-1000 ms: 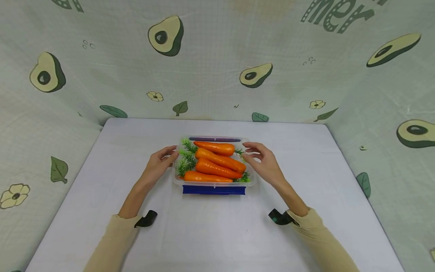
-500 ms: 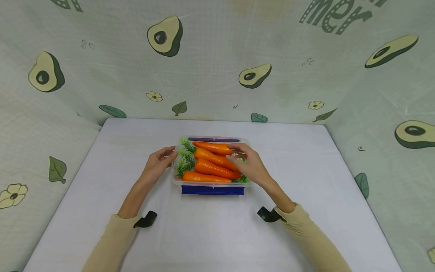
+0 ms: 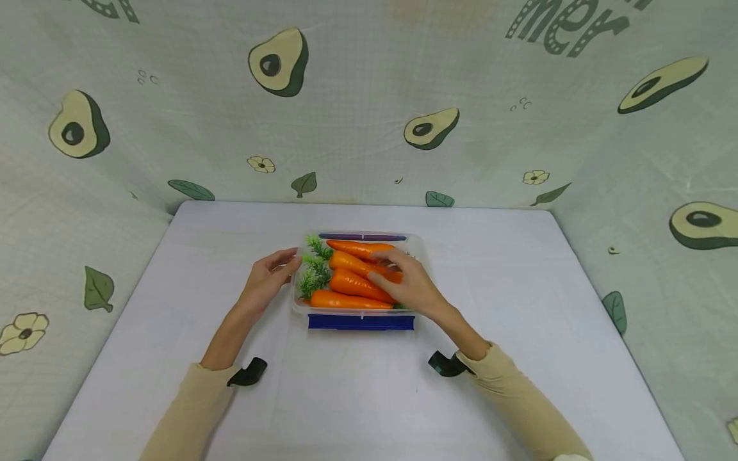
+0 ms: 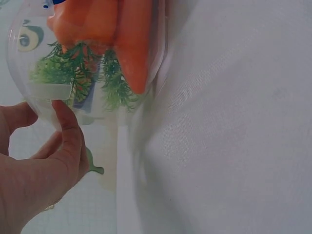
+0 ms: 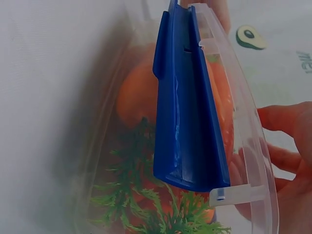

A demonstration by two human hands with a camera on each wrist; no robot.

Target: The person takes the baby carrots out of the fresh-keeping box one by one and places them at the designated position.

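A clear plastic food container with blue clip latches holds several orange carrots with feathery green tops. At its left end my left hand holds the rim; in the left wrist view its thumb and index finger meet the clear edge by a small tab. Over the right half of the carrots is my right hand, thumb and fingers spread apart on either side of the second carrot from the back. Whether they touch it cannot be told. This hand hides the carrots' right ends.
The container sits on a white-covered table, towards its far side. A pale cloth with avocado prints hangs behind and at both sides. Each wrist wears a black camera mount.
My right hand has moved left from the container's right rim to over the carrots. My left hand has stayed at the left rim. The carrots look unmoved.
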